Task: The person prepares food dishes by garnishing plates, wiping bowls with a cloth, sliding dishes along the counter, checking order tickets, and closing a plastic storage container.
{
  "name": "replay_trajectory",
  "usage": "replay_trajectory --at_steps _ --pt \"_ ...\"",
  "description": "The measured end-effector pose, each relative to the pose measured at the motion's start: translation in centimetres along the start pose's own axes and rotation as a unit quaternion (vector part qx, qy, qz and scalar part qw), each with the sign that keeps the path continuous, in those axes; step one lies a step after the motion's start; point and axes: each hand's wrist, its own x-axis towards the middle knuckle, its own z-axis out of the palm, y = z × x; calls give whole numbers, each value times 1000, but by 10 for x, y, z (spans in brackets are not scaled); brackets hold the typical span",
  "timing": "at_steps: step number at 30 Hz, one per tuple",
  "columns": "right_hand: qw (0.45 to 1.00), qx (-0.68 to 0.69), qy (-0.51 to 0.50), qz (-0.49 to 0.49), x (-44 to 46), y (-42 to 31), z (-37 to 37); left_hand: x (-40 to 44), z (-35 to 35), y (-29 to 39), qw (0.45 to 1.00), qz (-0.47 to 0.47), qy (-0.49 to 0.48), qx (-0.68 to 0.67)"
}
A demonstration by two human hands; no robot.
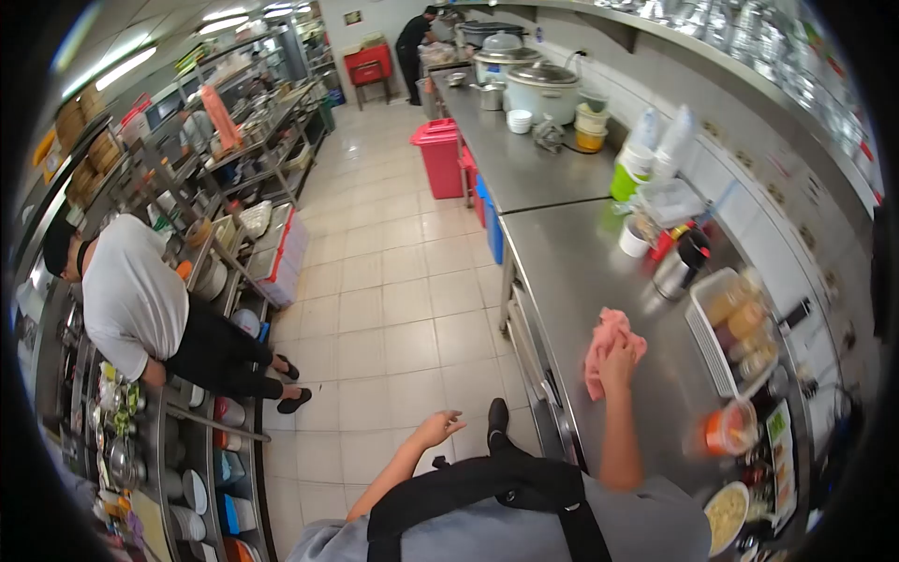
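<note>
My right hand point(617, 365) presses a crumpled pink cloth point(607, 339) onto the stainless steel counter point(562, 272), its fingers closed over the fabric. Out over the floor beside the counter, my left hand point(438, 428) hangs in the air with fingers loosely extended and nothing in them. Beyond the cloth, a metal flask with a black top point(682, 265) stands on the counter. To the right of the cloth sits a white basket point(709, 339) of sauce bottles.
A tub with orange contents point(729, 429) and a bowl of pale food point(727, 515) are close on the right. Large cookers point(543, 92) stand farther along. A co-worker in white point(136, 281) bends at the left shelves; another person point(412, 47) stands at the back.
</note>
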Motion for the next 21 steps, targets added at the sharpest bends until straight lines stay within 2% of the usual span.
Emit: replay_trajectory --at_steps 1,2,3,4,5,6,7,8,10,11,12,13,14,15,16,17,18,19,20,21 --pt "1000 9 -8 -12 18 -5 21 15 -2 -19 1000 -12 11 -4" --pt "975 193 16 113 37 -13 39 23 -2 -44 998 -45 41 -32" --pt "899 368 38 235 62 -22 60 30 -6 -65 993 -73 72 -59" --pt "927 216 -2 306 85 -21 90 28 -11 -83 987 -116 91 -64" --pt "928 220 -8 301 106 -24 108 23 -16 -102 980 -178 76 -47" --pt "927 287 -32 239 124 -26 123 16 -18 -127 969 -238 57 -32" --pt "923 320 -44 207 142 -33 132 10 -16 -170 962 -271 25 -41" --pt "917 354 -56 176 161 -41 142 2 -20 -193 957 -290 -6 24" --pt "953 235 -78 175 197 -78 131 -10 -19 -229 929 -366 -49 21" --pt "954 230 -84 175 213 -77 142 -12 -26 -215 912 -407 -45 -24" --pt "986 89 -122 70 231 -72 153 -11 -28 -216 898 -433 -25 -74" --pt "986 -53 -155 -39 252 -87 152 -10 -29 -218 873 -449 30 -187" --pt "978 32 -206 28 269 -98 146 -4 -30 -219 871 -451 30 -191" --pt "977 32 -207 23 285 -100 156 6 -32 -216 866 -433 99 -230" --pt "993 46 -100 -34 301 -99 167 19 -34 -218 854 -415 166 -267" --pt "994 59 5 -88 310 -99 179 30 -39 -222 849 -422 167 -269" --pt "994 57 -6 -91 321 -107 181 42 -41 -226 868 -429 145 -205" --pt "991 122 -51 -18 340 -120 175 55 -42 -235 882 -432 121 -142" --pt "977 185 -91 56 358 -132 177 65 -47 -245 874 -430 94 -206" --pt "978 181 -94 49 373 -135 188 80 -59 -252 871 -431 95 -214"
